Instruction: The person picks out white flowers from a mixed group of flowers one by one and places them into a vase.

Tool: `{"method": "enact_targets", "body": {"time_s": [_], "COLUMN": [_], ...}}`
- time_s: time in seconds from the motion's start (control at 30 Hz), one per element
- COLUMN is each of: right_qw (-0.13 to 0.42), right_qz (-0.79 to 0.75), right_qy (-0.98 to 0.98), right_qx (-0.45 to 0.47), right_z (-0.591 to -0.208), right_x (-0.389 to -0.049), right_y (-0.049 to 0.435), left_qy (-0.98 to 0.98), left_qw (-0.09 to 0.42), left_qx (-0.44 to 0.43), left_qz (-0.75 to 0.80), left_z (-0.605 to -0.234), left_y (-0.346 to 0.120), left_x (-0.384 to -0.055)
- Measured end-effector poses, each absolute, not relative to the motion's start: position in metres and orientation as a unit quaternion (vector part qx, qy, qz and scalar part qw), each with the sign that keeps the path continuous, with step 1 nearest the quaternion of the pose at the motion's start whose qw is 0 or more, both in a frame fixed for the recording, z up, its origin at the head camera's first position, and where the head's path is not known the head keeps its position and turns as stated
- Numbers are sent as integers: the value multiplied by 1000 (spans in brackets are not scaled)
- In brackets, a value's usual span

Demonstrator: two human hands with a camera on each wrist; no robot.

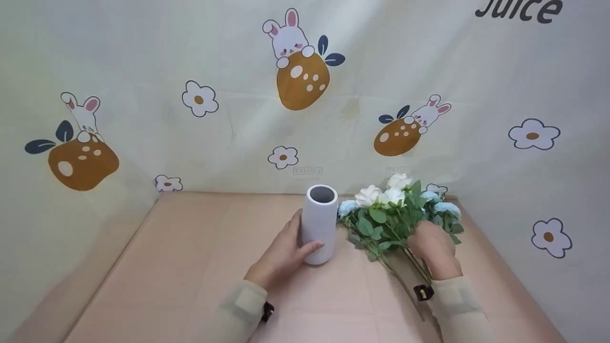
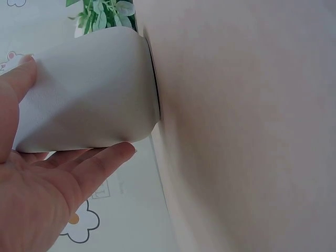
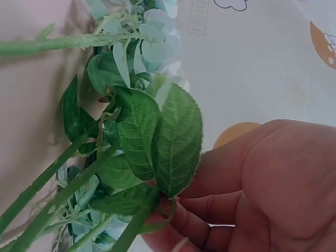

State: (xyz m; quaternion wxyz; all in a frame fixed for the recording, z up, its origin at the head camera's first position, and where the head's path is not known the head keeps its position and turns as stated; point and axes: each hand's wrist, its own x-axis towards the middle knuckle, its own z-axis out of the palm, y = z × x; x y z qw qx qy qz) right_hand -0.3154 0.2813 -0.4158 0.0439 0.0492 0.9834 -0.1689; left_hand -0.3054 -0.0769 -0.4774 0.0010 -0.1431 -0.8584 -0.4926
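Note:
A tall white vase [image 1: 320, 224] stands upright on the table, its round mouth facing up. My left hand [image 1: 283, 250] grips the vase low on its left side, the thumb across the front. In the left wrist view, the vase [image 2: 100, 94] sits between thumb and fingers, its base close to the tabletop. To its right lies a bunch of artificial flowers [image 1: 381, 226] with white and pale blue blooms, green leaves and long stems. My right hand [image 1: 433, 247] pinches a flower stem [image 3: 139, 220] just below its leaves; that flower's bloom is hidden in the right wrist view.
The table [image 1: 190, 267] has a pinkish-beige cover. Behind it hangs a pale cloth [image 1: 228, 138] printed with rabbits, orange fruit and daisies. Loose stems [image 1: 405, 290] run from the bunch toward the table's near side, beneath the right wrist.

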Motion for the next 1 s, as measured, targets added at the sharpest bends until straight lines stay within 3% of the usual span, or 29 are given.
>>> {"method": "enact_targets", "body": {"time_s": [0.63, 1.0], "right_qw": [-114, -172], "right_qz": [-193, -228], "right_qy": [974, 958], "right_qx": [14, 25], "right_z": [-416, -412], "right_x": [-309, -306], "right_y": [273, 265], "left_qy": [-858, -860], "left_qw": [13, 7], "left_qx": [-160, -149], "left_qz": [-487, -488], "left_z": [-478, -478], "left_y": [-78, -77], "left_x": [-304, -304]}}
